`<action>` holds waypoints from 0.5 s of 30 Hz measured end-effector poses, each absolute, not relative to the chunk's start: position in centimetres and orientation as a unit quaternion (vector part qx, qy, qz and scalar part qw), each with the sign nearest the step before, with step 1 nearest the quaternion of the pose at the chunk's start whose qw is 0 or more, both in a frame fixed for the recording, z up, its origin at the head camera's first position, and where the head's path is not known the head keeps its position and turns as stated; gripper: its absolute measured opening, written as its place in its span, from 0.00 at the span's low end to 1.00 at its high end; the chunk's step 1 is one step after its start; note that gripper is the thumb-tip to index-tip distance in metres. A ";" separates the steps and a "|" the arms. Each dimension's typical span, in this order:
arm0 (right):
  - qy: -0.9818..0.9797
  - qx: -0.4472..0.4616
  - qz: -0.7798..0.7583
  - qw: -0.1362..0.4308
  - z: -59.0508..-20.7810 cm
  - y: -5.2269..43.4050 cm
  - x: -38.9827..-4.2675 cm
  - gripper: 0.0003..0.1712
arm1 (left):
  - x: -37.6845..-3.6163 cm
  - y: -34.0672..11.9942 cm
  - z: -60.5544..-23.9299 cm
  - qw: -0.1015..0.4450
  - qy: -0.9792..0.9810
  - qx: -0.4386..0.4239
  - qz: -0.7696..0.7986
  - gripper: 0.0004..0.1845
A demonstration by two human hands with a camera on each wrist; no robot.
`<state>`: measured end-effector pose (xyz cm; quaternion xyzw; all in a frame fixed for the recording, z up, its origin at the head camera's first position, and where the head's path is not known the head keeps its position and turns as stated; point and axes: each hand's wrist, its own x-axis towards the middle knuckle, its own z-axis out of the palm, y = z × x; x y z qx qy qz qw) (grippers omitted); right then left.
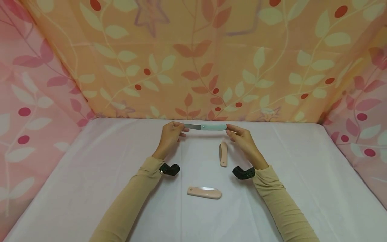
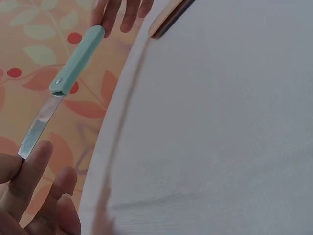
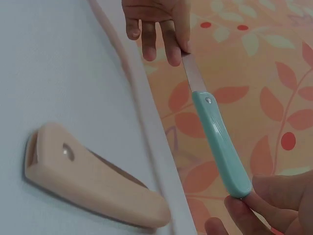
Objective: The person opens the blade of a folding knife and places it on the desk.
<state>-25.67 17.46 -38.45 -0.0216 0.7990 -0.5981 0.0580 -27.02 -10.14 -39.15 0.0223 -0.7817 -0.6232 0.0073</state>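
A folding knife with a mint-green handle (image 1: 213, 127) is held up level above the far part of the table, its blade (image 1: 192, 126) swung out. My left hand (image 1: 171, 136) pinches the blade's tip between thumb and index finger, the other fingers loose. At the other end my right hand (image 1: 244, 141) holds the handle's butt between thumb and fingertips. The right wrist view shows the mint-green handle (image 3: 222, 144) stretched between both hands. Below the right hand lies a folded peach folding knife (image 1: 223, 154). A second peach folding knife (image 1: 204, 192), also folded, rests nearer the front.
A white cloth (image 1: 90, 201) covers the table. Behind it hangs an orange leaf-patterned curtain (image 1: 193, 67), with pink patterned cloth (image 1: 27, 111) at the left and more at the right. Black wrist cameras (image 1: 170, 169) sit on both cuffs.
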 end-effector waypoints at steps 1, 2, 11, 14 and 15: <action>0.802 -0.023 -0.594 0.061 -38.5 17.5 -25.7 0.28 | -27.2 -10.1 -39.2 0.004 -0.782 0.025 -0.623 0.14; 0.805 -0.024 -0.590 0.063 -38.6 17.5 -25.7 0.28 | -27.4 -10.1 -39.4 0.000 -0.783 0.027 -0.622 0.14; 0.819 -0.045 -0.566 0.078 -39.5 17.9 -26.1 0.28 | -28.4 -9.7 -40.4 -0.033 -0.782 0.050 -0.621 0.14; 0.823 -0.047 -0.560 0.084 -39.7 17.9 -26.2 0.29 | -28.6 -9.6 -40.6 -0.032 -0.788 0.052 -0.613 0.13; 0.824 -0.047 -0.557 0.086 -39.8 17.9 -26.2 0.29 | -28.7 -9.6 -40.6 -0.031 -0.791 0.052 -0.608 0.13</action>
